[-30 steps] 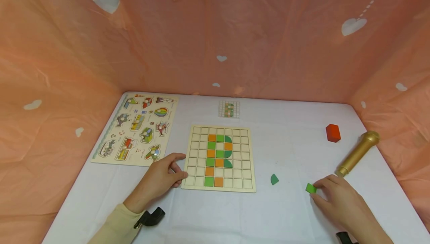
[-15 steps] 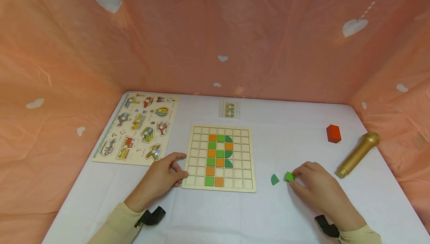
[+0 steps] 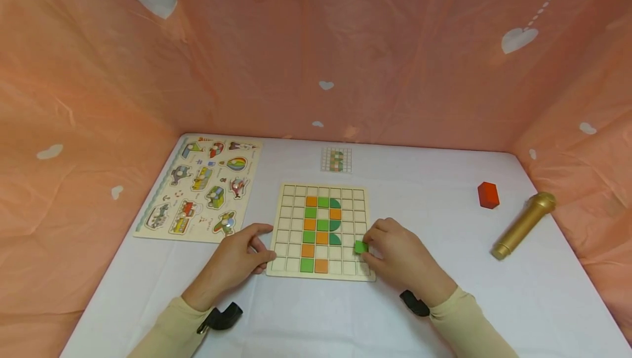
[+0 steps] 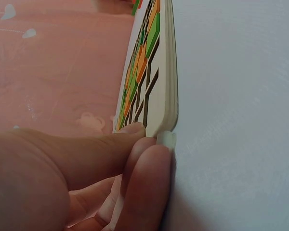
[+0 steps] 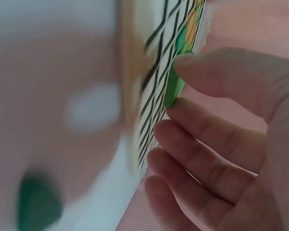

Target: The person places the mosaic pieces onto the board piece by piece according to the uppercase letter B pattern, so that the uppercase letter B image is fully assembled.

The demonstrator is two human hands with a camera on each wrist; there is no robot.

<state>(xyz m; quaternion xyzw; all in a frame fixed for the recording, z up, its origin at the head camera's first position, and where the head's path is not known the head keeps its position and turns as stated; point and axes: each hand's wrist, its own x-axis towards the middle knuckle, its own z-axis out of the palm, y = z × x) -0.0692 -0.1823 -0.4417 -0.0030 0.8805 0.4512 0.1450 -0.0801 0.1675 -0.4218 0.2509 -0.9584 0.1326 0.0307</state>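
Note:
My right hand (image 3: 402, 254) pinches a bright green square tile (image 3: 360, 246) between thumb and finger, over the right side of the wooden grid board (image 3: 286, 237). In the right wrist view this green tile (image 5: 172, 89) appears tilted above the grid lines. Orange, green and dark green pieces sit in the middle columns of the board. With thumb and fingers, my left hand (image 3: 232, 262) holds the board's left edge; the left wrist view shows the thumb on top of the board (image 4: 160, 108). A blurred dark green piece (image 5: 38, 202) lies nearer the right wrist camera; my right hand hides it from the head view.
Behind the board lies a small pattern card (image 3: 337, 160). A vehicle puzzle board (image 3: 207, 188) lies at the left. On the right are a red block (image 3: 488, 195) and a gold microphone-shaped object (image 3: 523, 226). Peach curtains with hearts surround the white table (image 3: 316, 319).
My right hand has carried the green tile leftward from near the gold object, past the dark green piece, to over the board. My left hand stays at the board's edge.

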